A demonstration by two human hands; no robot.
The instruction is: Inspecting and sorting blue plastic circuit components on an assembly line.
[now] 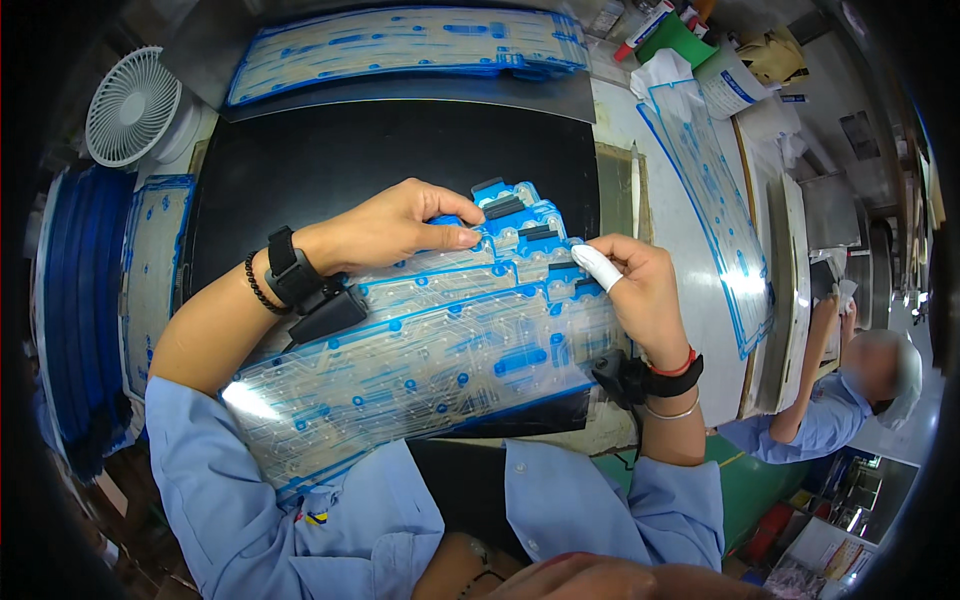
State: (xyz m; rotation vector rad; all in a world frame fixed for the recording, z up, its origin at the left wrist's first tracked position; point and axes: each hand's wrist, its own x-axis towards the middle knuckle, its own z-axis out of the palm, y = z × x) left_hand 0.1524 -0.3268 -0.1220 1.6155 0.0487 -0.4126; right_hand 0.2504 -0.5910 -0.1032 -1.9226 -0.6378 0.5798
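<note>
Several clear, flexible circuit sheets (440, 350) with blue edging and fine printed traces lie fanned out in front of me. Their short blue tails (540, 237) with black end strips stand staggered at the far right end. My left hand (400, 225) reaches over the sheets, thumb and forefinger pinched on the tail end of one. At the right, my right hand (640, 290) has a white cover on one digit. Its fingers close on the edge of the sheets beside the black strips; the exact grip is partly hidden.
A black mat (300, 150) lies beneath. More circuit sheets (410, 45) rest at the back, with another strip (710, 200) on the right. A white fan (135, 108) and blue-edged stacks (85, 310) stand left. A co-worker (830, 400) is at far right.
</note>
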